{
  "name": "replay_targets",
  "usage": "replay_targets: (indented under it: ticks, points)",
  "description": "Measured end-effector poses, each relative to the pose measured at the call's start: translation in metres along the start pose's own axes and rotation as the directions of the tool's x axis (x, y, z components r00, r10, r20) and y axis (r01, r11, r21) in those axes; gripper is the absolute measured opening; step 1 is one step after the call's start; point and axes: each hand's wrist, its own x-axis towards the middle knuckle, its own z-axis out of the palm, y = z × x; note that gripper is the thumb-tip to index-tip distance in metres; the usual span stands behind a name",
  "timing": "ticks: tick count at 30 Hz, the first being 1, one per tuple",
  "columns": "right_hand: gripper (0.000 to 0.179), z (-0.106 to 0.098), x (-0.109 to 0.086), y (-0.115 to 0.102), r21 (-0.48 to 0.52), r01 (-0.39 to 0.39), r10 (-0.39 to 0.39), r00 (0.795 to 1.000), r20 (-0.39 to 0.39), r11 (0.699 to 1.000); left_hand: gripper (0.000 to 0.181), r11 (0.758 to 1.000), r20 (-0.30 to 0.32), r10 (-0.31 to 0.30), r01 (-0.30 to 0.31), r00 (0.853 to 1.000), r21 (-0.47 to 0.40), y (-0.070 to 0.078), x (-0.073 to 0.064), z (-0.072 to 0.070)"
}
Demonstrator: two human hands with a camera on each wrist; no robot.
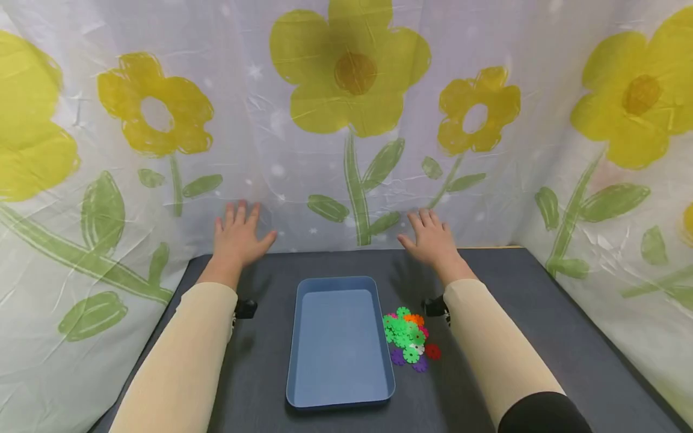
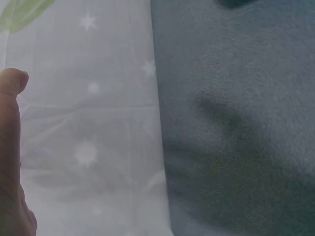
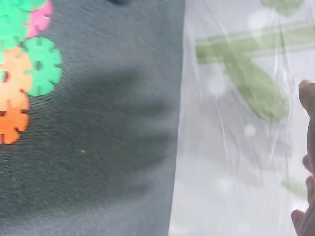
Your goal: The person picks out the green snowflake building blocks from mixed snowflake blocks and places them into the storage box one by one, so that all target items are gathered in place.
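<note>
Both hands are stretched forward over the far end of the dark table, fingers spread and holding nothing. The left hand (image 1: 238, 236) is beyond the tray's far left corner; its thumb (image 2: 10, 118) shows at the edge of the left wrist view. Past the far right corner is the right hand (image 1: 431, 240), with its thumb (image 3: 307, 98) in the right wrist view. Between the forearms lies a shallow blue-grey tray (image 1: 338, 343) with a bare bottom. Against its right side sits a loose pile of notched plastic discs (image 1: 403, 334), mostly green, with orange, pink, purple, white and red ones.
A pale curtain (image 1: 260, 150) printed with yellow flowers hangs behind the table and along both sides. The dark table (image 1: 520, 337) carries the tray and discs. A small black device (image 1: 246, 309) is strapped at the left wrist, another (image 1: 433, 307) at the right.
</note>
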Motion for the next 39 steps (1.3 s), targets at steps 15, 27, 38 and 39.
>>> replay_targets:
  ticks: [15,27,38,39]
  points:
    - [0.073,0.018,-0.042,-0.008,0.188,0.219,-0.219,0.975,-0.021,0.957,0.085,0.977,-0.104,0.213,-0.213,0.972,0.007,-0.010,-0.043,0.014]
    - [0.047,0.026,-0.092,-0.010,0.305,0.325,-0.335,0.942,-0.021,0.895,0.078,0.889,-0.062,0.367,-0.369,0.928,-0.269,0.008,-0.085,0.018]
    - [0.031,0.058,-0.113,-0.007,0.391,0.323,-0.387,0.917,0.096,0.862,0.076,0.877,0.042,0.388,-0.355,0.921,-0.324,0.020,-0.125,0.023]
    - [0.030,0.061,-0.113,-0.007,0.386,0.321,-0.387,0.916,0.105,0.865,0.074,0.877,0.049,0.387,-0.351,0.921,-0.328,0.021,-0.128,0.026]
